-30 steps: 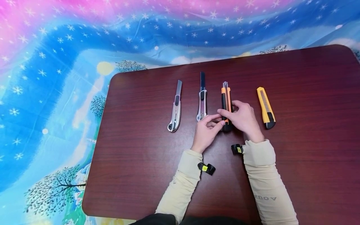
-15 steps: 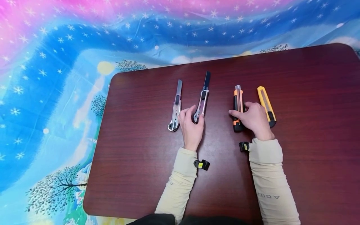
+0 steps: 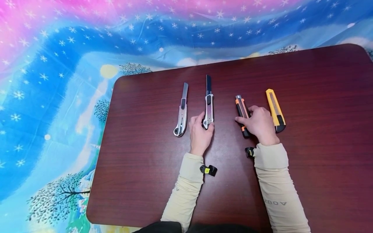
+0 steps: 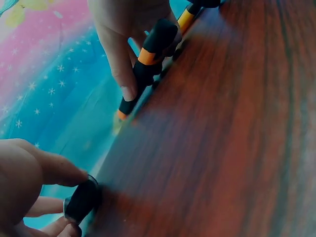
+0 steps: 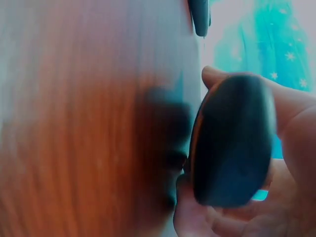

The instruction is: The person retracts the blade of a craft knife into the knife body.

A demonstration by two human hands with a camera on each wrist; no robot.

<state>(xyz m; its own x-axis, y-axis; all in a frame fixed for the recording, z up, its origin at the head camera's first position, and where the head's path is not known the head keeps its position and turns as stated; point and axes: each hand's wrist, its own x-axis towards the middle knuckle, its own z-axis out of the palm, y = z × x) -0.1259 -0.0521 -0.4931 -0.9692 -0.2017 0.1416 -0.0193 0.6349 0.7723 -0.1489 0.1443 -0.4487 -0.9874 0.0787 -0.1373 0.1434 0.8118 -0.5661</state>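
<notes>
My left hand (image 3: 201, 136) pinches the lower end of a silver-and-black utility knife (image 3: 208, 100) with a dark blade extended away from me. In the left wrist view, that knife's black butt (image 4: 83, 201) shows between thumb and fingers. An orange-and-black utility knife (image 3: 240, 105) is held by my right hand (image 3: 261, 124), thumb on its left side and fingers on its right; its top leans left. Up close in the right wrist view, its rounded black butt (image 5: 232, 143) hides part of the fingers.
Left of the hands lies a silver utility knife (image 3: 182, 111) with its blade out. A yellow utility knife (image 3: 274, 106) lies just beyond the right hand. The dark red wooden table (image 3: 140, 129) has rounded corners, with a snowflake-patterned cloth (image 3: 87, 38) behind it.
The left hand has left the orange-and-black knife and taken the silver-and-black one, which tilted right, then straightened. The right hand shifted the orange-and-black knife right, then slightly back, turning its top left.
</notes>
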